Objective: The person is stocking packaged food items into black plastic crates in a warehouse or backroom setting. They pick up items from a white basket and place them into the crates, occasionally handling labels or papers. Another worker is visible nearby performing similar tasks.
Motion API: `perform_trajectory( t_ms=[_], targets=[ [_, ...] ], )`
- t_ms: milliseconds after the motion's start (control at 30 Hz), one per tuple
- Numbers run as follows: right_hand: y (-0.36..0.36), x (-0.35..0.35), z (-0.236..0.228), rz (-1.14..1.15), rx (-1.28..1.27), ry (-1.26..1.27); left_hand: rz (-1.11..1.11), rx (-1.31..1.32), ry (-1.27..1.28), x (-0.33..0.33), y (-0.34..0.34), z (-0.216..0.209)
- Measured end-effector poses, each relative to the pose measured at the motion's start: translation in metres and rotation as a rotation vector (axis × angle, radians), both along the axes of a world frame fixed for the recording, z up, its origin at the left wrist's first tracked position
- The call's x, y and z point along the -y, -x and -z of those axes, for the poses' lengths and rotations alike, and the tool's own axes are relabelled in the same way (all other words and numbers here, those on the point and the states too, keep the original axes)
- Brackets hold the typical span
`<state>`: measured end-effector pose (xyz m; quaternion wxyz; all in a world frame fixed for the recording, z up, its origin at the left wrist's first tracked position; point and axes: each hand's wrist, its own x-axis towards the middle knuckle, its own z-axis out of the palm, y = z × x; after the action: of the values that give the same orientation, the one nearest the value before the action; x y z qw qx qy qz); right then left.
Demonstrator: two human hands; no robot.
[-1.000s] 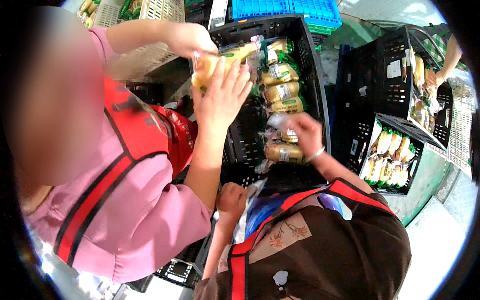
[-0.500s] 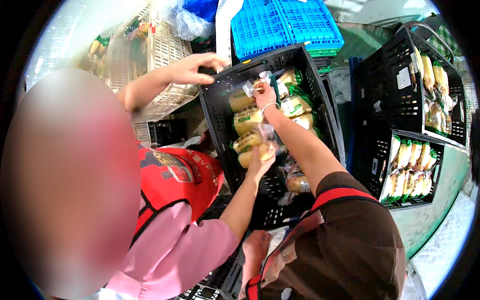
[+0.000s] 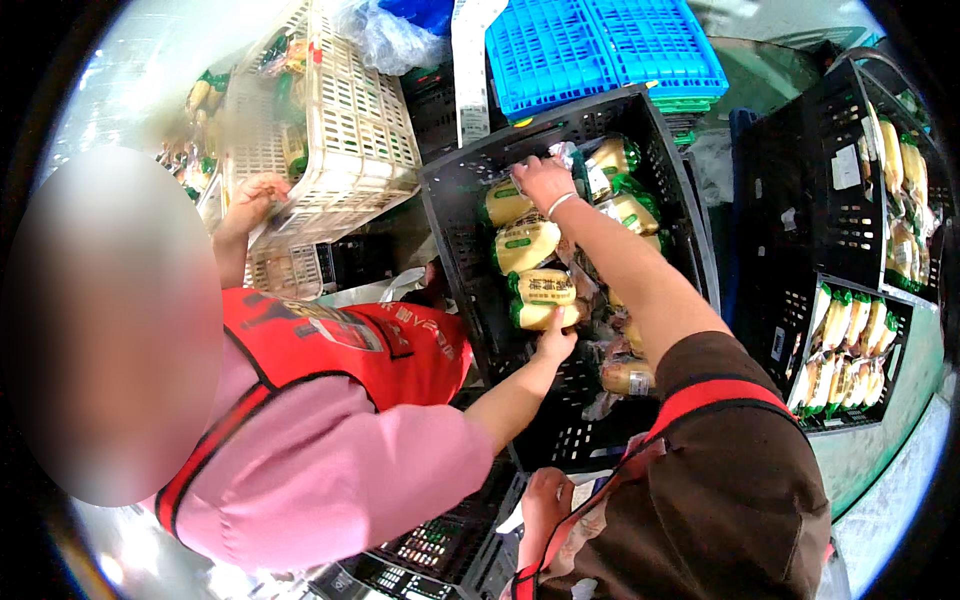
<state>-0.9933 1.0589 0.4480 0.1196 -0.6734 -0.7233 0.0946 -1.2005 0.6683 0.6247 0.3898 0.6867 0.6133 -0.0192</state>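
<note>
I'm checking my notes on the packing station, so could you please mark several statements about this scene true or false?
1. The person's right hand is inside the black crate. True.
2. The person's left hand is on the blue crates. False: it is by the near end of the black crate.
3. A pink-sleeved co-worker's hand touches a yellow packet. True.
4. Both of the person's wrists are bare. False: a white wristband is on the right one.
5. The black crate holds no packets. False: several yellow ones lie in it.
</note>
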Motion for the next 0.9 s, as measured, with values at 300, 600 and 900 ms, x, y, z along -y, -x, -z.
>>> perform_trajectory(
  t_ms=[300,600,900],
  targets=[
    [0.044,0.063,-0.054,-0.207,-0.485,-0.157,-0.131,0.059,-0.131,0.029,0.004,-0.024],
    [0.027,0.255,-0.139,-0.173,-1.179,0.416,-0.325,0.008,-0.127,0.018,0.027,-0.021],
    [0.039,0.322,-0.155,-0.722,-1.05,0.425,-0.375,0.073,-0.332,0.007,0.027,-0.037]
  ],
)
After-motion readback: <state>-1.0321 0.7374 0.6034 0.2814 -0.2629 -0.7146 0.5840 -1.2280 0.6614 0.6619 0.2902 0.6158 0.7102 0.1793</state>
